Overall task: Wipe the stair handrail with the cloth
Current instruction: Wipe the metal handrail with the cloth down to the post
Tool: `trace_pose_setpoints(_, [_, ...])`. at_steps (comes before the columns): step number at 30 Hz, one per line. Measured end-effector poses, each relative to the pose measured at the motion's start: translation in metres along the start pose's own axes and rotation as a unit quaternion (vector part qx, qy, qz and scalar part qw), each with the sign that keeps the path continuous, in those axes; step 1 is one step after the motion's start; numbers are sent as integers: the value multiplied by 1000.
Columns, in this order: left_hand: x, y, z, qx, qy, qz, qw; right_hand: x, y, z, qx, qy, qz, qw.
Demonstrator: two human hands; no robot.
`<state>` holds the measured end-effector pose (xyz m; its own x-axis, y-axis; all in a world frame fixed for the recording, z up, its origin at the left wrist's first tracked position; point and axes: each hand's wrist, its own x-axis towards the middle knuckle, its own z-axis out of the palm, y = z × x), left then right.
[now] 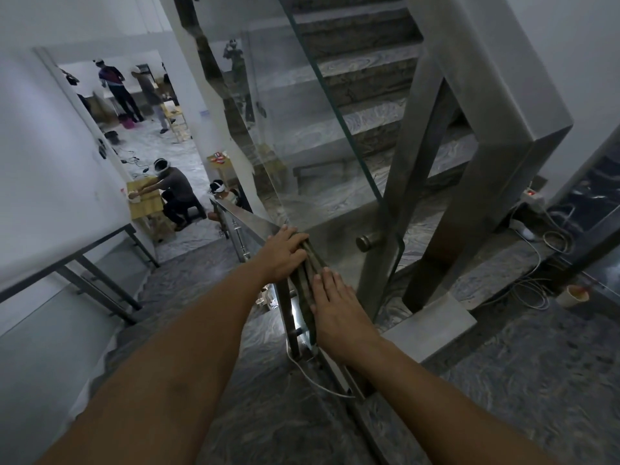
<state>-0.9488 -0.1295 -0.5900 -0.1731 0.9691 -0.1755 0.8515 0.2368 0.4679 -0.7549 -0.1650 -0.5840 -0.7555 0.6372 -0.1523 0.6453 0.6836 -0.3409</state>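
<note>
Dark olive cloth (307, 273), bunched, draped over top of metal handrail (250, 218) sloping down beside glass.

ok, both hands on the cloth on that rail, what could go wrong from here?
1. The cloth is bunched into narrow folds under the left hand and right hand, so it may wipe only a thin strip of the handrail.
2. The cloth lies beside the glass panel; a sideways push could smear the glass or slip off the rail.
3. A white cable hangs by the rail posts below the right forearm and could snag.
</note>
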Motion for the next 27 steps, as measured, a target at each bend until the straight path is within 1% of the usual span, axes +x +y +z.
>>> trace_pose_setpoints(2, [2, -3, -1, -47, 6, -7, 999, 6, 0, -2, 11, -9, 2, 1000])
trace_pose_setpoints(5, [2, -3, 3, -75, 34, -4, 997, 10, 0, -2, 12, -14, 3, 1000])
trace_pose_setpoints(8, [-5, -2, 10, -61, 82, -16, 995, 8, -1, -1, 6, -7, 1, 1000])
trace_pose_setpoints(11, [-18, 1, 17, -41, 109, -33, 993, 2, 2, -1, -22, -7, -16, 1000])
trace_pose_setpoints(16, [-46, 14, 36, -23, 120, -61, 991, -22, 14, 3, -83, -11, -63, 994])
trace_pose_setpoints(20, [-76, 31, 59, -37, 141, -54, 988, -53, 29, 4, -91, -23, -90, 992])
trace_pose_setpoints(23, [-96, 45, 78, -56, 143, -40, 987, -81, 42, 0, -124, -30, -116, 985])
trace_pose_setpoints(25, [-107, 52, 89, -65, 143, -32, 987, -94, 53, -2, -149, -20, -141, 979])
trace_pose_setpoints(27, [-116, 61, 98, -64, 142, -34, 987, -104, 67, -4, -168, 7, -166, 972])
